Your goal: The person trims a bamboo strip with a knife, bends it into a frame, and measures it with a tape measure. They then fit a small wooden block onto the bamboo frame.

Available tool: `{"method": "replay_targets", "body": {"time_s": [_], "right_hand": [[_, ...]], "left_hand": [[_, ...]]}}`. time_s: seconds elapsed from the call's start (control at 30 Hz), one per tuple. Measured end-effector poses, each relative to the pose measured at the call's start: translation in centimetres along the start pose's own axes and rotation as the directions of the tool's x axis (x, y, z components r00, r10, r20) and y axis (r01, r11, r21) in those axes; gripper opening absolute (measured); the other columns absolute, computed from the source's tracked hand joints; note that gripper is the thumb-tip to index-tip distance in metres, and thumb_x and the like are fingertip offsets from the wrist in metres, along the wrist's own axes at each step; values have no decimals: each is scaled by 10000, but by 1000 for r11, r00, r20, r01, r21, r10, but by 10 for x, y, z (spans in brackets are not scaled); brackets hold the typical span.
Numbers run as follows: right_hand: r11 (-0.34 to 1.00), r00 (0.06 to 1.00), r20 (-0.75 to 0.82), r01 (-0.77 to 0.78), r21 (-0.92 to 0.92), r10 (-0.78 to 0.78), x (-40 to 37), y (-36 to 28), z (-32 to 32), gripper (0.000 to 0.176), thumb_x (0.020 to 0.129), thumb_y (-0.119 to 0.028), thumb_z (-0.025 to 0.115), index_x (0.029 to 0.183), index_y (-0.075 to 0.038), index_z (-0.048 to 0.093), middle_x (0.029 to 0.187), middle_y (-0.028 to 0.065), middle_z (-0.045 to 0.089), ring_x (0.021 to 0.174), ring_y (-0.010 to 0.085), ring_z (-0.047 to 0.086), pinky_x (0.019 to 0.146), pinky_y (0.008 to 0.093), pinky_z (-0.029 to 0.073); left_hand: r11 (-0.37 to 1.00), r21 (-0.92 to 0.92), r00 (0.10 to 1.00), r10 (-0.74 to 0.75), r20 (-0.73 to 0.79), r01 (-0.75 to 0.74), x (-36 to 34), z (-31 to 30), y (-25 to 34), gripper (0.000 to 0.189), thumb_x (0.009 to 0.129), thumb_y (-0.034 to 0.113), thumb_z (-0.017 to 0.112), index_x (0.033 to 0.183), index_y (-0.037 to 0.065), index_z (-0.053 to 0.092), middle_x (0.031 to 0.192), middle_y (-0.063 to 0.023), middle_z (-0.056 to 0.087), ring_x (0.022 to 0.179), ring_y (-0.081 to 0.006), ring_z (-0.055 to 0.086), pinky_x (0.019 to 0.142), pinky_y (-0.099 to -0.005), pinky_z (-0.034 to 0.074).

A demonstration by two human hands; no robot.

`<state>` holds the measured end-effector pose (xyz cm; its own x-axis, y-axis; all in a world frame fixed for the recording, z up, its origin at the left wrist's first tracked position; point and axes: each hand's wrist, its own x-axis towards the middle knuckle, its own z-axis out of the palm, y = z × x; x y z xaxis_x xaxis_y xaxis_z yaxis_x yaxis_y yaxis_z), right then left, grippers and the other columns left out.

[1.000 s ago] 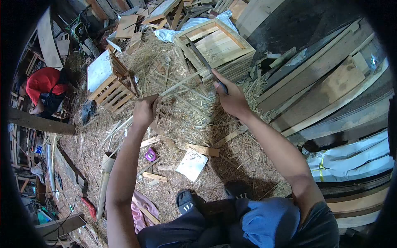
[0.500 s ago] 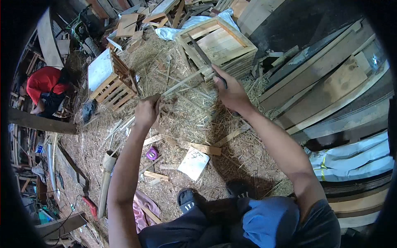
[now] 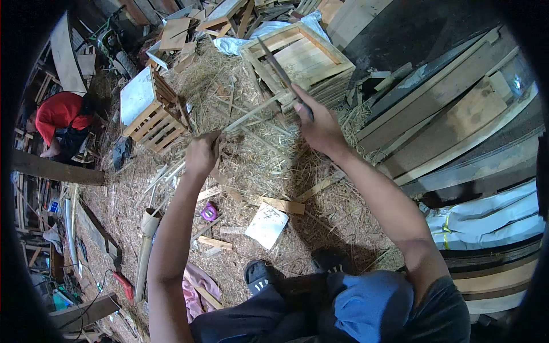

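My left hand [image 3: 202, 155] is a closed fist around the near end of a thin pale wooden strip [image 3: 250, 115]. The strip slants up and to the right, its far part reaching my right hand [image 3: 321, 128]. My right fingers are wrapped round the handle of a long dark-bladed knife [image 3: 277, 67], whose blade points up and to the left. Blade and strip cross close to my right thumb. Below my hands, a white-topped board [image 3: 267, 226] and a purple tape measure [image 3: 209, 212] lie on the ground.
Straw and shavings cover the ground. Ahead are a stack of wooden frames [image 3: 297, 54] and a slatted crate [image 3: 153, 108]. Long planks [image 3: 440, 120] lean at the right. A person in a red top [image 3: 64, 114] crouches at the far left. A bamboo tube [image 3: 146, 246] lies beside my left arm.
The knife's tip sits slightly higher in the view. Both hands keep nearly the same place and hold.
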<state>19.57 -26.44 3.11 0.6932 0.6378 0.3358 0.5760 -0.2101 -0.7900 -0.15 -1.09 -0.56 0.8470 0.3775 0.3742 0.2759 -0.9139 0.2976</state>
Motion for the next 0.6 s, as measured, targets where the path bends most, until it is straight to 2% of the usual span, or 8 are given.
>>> {"method": "replay_targets", "body": {"time_s": [0.1, 0.13, 0.17, 0.23, 0.27, 0.33, 0.43, 0.6], "right_hand": [[993, 999, -42, 38, 110, -33, 2, -36, -18, 485, 1047, -165, 469, 1529, -119, 461, 985, 291, 707, 908, 365, 739, 814, 426, 525], [991, 995, -68, 83, 104, -76, 3, -38, -19, 485, 1047, -160, 479, 1525, -84, 454, 1158, 302, 685, 1036, 325, 730, 900, 404, 522], [991, 995, -68, 82, 105, -75, -1, -24, -10, 485, 1047, -160, 479, 1525, -84, 454, 1158, 302, 685, 1036, 325, 730, 900, 404, 522], [995, 996, -31, 76, -67, -78, -12, 18, 15, 482, 1045, -158, 494, 1519, -80, 458, 1294, 286, 642, 1200, 329, 666, 1019, 411, 485], [995, 996, -32, 77, -68, -80, -15, 19, 15, 482, 1045, -158, 494, 1519, -80, 458, 1294, 286, 642, 1200, 329, 666, 1019, 411, 485], [995, 997, 47, -69, 68, 65, -15, 17, 11, 470, 1051, -207, 495, 1510, -107, 476, 1400, 262, 587, 1327, 378, 565, 1109, 407, 427], [993, 993, 65, -100, 69, 96, -1, 14, -6, 470, 1055, -240, 494, 1510, -125, 483, 1386, 258, 599, 1338, 408, 542, 1107, 404, 424], [989, 997, 18, -72, 129, 70, -6, 21, -11, 475, 1059, -242, 492, 1519, -125, 474, 1395, 255, 594, 1339, 402, 543, 1109, 408, 423]], "left_hand": [[999, 29, 1000, -17, 18, 17, -1, 3, -2, 181, 963, 240, 639, 1049, 138, 760, 868, -209, 707, 779, -417, 695, 682, -509, 551], [999, 29, 1000, -16, 20, 15, 0, 3, -2, 181, 963, 240, 639, 1049, 138, 760, 868, -209, 707, 779, -417, 695, 682, -509, 551], [998, 33, 996, -62, 65, 60, 0, 3, -2, 189, 946, 194, 650, 1086, 127, 759, 912, -217, 709, 823, -417, 697, 722, -499, 551], [993, 38, 988, -112, 109, 108, -3, 4, -5, 218, 930, 148, 662, 1122, 116, 758, 956, -225, 712, 866, -417, 699, 762, -489, 550], [997, 17, 993, -71, 90, 69, -5, 5, -8, 217, 939, 154, 653, 1126, 107, 754, 950, -226, 711, 856, -416, 697, 753, -489, 548], [1000, -2, 998, -28, 56, 28, 0, -1, -4, 218, 948, 160, 645, 1129, 99, 749, 943, -226, 710, 847, -416, 696, 744, -490, 546], [997, 47, 991, -59, 116, 54, 2, -4, 2, 225, 946, 145, 649, 1144, 91, 742, 945, -232, 711, 844, -416, 697, 746, -488, 545], [999, -33, 999, 17, -38, -18, 6, -7, -3, 220, 940, 117, 643, 1127, 72, 752, 865, -205, 693, 778, -404, 683, 718, -478, 544]]}}
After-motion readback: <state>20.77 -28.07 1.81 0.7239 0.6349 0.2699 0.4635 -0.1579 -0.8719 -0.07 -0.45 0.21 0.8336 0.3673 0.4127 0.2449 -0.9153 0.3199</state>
